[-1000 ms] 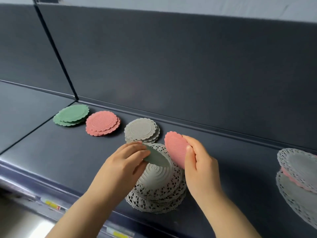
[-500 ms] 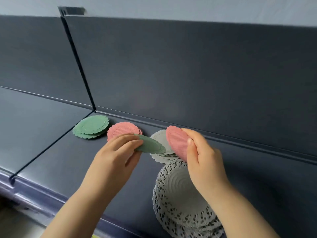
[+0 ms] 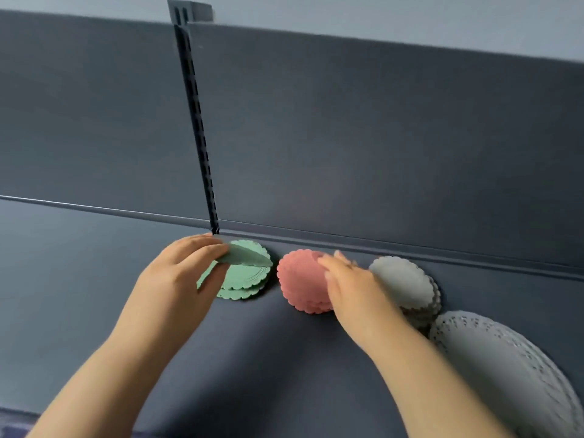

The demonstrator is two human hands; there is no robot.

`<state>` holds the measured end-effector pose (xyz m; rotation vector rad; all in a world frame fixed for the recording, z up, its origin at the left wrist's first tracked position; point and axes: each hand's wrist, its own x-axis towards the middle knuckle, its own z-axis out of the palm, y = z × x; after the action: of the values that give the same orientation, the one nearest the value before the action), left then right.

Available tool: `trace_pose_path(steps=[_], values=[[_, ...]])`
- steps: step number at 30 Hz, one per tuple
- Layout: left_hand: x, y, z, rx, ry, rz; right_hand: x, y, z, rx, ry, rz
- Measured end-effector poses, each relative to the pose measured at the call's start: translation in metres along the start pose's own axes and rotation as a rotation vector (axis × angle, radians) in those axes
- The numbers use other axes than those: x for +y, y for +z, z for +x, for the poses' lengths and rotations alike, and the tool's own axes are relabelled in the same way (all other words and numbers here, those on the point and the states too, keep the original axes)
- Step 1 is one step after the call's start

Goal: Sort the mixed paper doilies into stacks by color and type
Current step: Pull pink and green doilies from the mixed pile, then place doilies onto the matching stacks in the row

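Left hand (image 3: pixel 177 279) reaches forward, fingers pinching a green doily (image 3: pixel 249 259), tilted just over the green stack (image 3: pixel 245 279) on the shelf (image 3: pixel 79 279). Right hand (image 3: pixel 350 286), blurred, lays its fingers flat and slightly spread on the pink stack (image 3: pixel 300 279), scalloped and ribbed, beside the grey stack (image 3: pixel 404 282).

Looks like a shop or stockroom to us. We see a retail-style metal shelf (image 3: pixel 79 279) in dark blue-grey, with matching back panels (image 3: pixel 379 137) rising behind it. Between the panels we see a slotted upright (image 3: pixel 197 121), the type that takes shelf brackets. A plain pale wall (image 3: pixel 347 11) shows above. Paper doilies (image 3: pixel 300 279) sit in a row along the back of the shelf.
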<state>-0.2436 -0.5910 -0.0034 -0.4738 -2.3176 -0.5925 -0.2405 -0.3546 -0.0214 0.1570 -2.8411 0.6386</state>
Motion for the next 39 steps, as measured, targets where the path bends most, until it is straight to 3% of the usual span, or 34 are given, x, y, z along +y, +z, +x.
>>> trace_pose_path(steps=[2, 11, 14, 16, 21, 27, 32, 39], values=[[-0.014, -0.004, 0.005, -0.039, 0.029, 0.005, -0.004, 0.019, -0.010, -0.147, 0.044, -0.025], [-0.040, 0.005, 0.040, -0.099, 0.203, -0.017, -0.040, 0.028, -0.012, -0.140, 0.154, -0.035], [-0.042, 0.024, 0.027, -0.494, 0.219, 0.091, -0.049, 0.032, -0.012, -0.154, 0.164, -0.058], [-0.047, 0.029, 0.018, -0.664, 0.190, 0.197, -0.051, 0.033, -0.011, -0.155, 0.176, -0.067], [-0.049, 0.026, 0.018, -0.617, 0.228, 0.232, -0.053, 0.033, -0.010, -0.136, 0.172, -0.042], [-0.022, 0.013, 0.020, -0.419, 0.328, 0.073, -0.050, 0.033, -0.013, -0.097, 0.108, 0.043], [0.003, 0.009, 0.013, -0.400, 0.313, 0.072, -0.044, 0.027, -0.021, -0.090, 0.021, 0.142], [0.066, 0.014, -0.013, -0.409, 0.302, 0.095, -0.011, -0.011, -0.055, -0.045, -0.059, 0.064]])
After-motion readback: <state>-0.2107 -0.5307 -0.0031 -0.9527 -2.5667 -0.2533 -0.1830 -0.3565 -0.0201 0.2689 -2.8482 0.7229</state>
